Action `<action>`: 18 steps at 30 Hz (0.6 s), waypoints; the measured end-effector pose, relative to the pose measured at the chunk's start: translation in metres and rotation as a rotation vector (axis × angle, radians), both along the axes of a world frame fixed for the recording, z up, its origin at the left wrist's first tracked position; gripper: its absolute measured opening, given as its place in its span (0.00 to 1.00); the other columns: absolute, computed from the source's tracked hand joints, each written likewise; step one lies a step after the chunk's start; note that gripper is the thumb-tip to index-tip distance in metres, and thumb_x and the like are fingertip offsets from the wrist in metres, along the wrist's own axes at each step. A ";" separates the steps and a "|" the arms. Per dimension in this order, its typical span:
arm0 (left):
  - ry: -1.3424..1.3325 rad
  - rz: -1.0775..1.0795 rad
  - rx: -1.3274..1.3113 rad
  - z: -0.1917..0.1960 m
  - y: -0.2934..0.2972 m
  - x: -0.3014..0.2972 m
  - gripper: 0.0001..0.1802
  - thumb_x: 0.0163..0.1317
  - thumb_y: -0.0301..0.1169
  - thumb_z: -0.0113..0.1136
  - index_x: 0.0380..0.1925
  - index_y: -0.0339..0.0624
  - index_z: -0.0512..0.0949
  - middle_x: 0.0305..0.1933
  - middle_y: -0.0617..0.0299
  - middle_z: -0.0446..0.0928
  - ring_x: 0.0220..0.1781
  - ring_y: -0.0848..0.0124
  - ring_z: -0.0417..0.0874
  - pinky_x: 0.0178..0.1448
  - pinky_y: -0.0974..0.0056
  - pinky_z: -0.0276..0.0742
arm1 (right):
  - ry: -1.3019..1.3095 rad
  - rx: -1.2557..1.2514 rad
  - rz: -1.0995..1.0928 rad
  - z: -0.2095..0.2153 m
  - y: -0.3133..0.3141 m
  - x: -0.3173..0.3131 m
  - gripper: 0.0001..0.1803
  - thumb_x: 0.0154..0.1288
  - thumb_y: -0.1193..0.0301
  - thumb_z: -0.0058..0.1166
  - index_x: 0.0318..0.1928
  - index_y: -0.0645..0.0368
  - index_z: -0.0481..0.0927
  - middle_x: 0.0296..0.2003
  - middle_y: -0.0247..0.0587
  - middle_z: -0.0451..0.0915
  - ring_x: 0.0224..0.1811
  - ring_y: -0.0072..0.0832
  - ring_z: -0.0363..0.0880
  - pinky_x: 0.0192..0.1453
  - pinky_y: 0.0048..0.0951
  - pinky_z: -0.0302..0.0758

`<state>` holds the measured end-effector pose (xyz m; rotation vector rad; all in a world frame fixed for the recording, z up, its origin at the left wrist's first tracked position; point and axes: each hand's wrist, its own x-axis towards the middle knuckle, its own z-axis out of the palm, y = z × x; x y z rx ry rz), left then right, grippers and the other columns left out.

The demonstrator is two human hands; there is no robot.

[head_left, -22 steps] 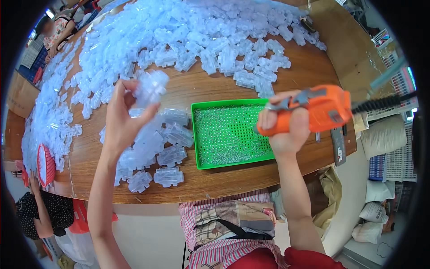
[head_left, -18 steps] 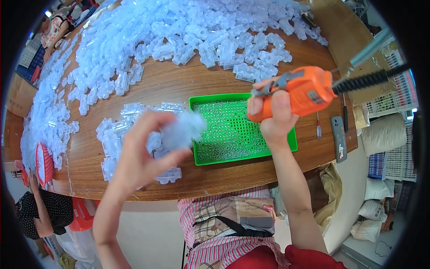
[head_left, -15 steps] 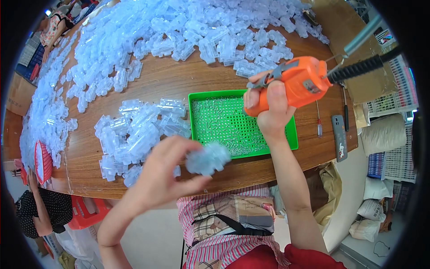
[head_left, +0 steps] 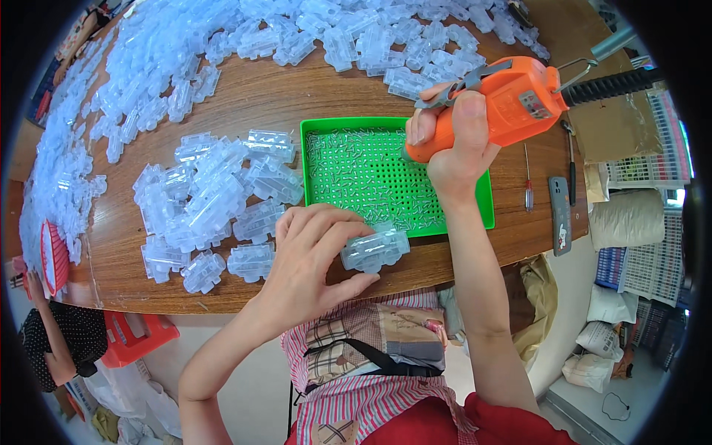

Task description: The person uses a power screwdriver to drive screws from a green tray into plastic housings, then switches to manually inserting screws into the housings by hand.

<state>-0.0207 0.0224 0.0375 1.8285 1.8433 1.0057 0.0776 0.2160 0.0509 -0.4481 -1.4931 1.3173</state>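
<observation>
Head view: the left hand [head_left: 311,248] has its fingers and thumb bent around the left end of a clear plastic part [head_left: 376,250], the gap between them only as wide as the part; this part is just near of the green tray [head_left: 348,123], above or on the near edge of the brown table [head_left: 297,96]; whether it rests on the wood, I cannot tell; the right hand [head_left: 460,152] is wrapped firmly around an orange power tool [head_left: 512,100], thumb along its near side and fingers around its front end; the tool slants down to the left over the right half of the tray, a black ribbed cord [head_left: 612,87] running from its back end to the right; small metal screws [head_left: 334,159] lie scattered in the tray; left of the tray sits a small pile of clear parts [head_left: 200,200], with a far larger heap [head_left: 200,37] spread over the far and left sides; right of the tray lie a screwdriver [head_left: 528,199] and a grey phone [head_left: 560,215]; at the far left stands a red basket [head_left: 53,256], near another person's hand [head_left: 35,288].
</observation>
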 end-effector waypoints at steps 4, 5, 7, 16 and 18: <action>0.048 -0.057 0.013 -0.004 0.001 0.000 0.27 0.46 0.39 0.72 0.48 0.47 0.78 0.45 0.60 0.77 0.56 0.59 0.73 0.64 0.52 0.58 | 0.042 -0.031 0.019 -0.001 0.003 0.000 0.27 0.69 0.48 0.48 0.38 0.66 0.73 0.16 0.36 0.70 0.17 0.24 0.67 0.22 0.28 0.67; 0.036 -0.059 0.009 -0.004 0.000 0.000 0.26 0.46 0.38 0.72 0.48 0.47 0.79 0.44 0.60 0.78 0.56 0.59 0.73 0.64 0.52 0.58 | 0.046 -0.027 0.021 -0.003 0.002 0.000 0.27 0.68 0.48 0.49 0.38 0.66 0.73 0.16 0.36 0.70 0.17 0.24 0.67 0.22 0.28 0.67; 0.019 -0.049 0.001 -0.004 0.000 -0.001 0.26 0.45 0.39 0.73 0.47 0.47 0.79 0.44 0.62 0.78 0.56 0.61 0.73 0.64 0.53 0.57 | 0.052 -0.022 0.030 -0.004 0.001 0.001 0.27 0.68 0.48 0.49 0.38 0.66 0.73 0.16 0.36 0.69 0.17 0.24 0.67 0.22 0.28 0.67; -0.065 -0.038 0.032 -0.010 -0.003 -0.003 0.27 0.43 0.39 0.75 0.47 0.48 0.80 0.45 0.64 0.78 0.57 0.63 0.72 0.65 0.54 0.56 | 0.234 0.147 0.552 0.051 -0.023 0.043 0.43 0.61 0.30 0.42 0.48 0.61 0.74 0.21 0.32 0.73 0.21 0.24 0.70 0.24 0.28 0.69; -0.077 -0.036 0.047 -0.012 -0.003 -0.002 0.27 0.43 0.39 0.75 0.47 0.48 0.80 0.45 0.64 0.78 0.57 0.62 0.72 0.65 0.54 0.56 | 0.133 0.156 0.497 0.068 -0.055 0.053 0.39 0.59 0.31 0.51 0.44 0.59 0.72 0.22 0.30 0.74 0.20 0.20 0.73 0.23 0.24 0.72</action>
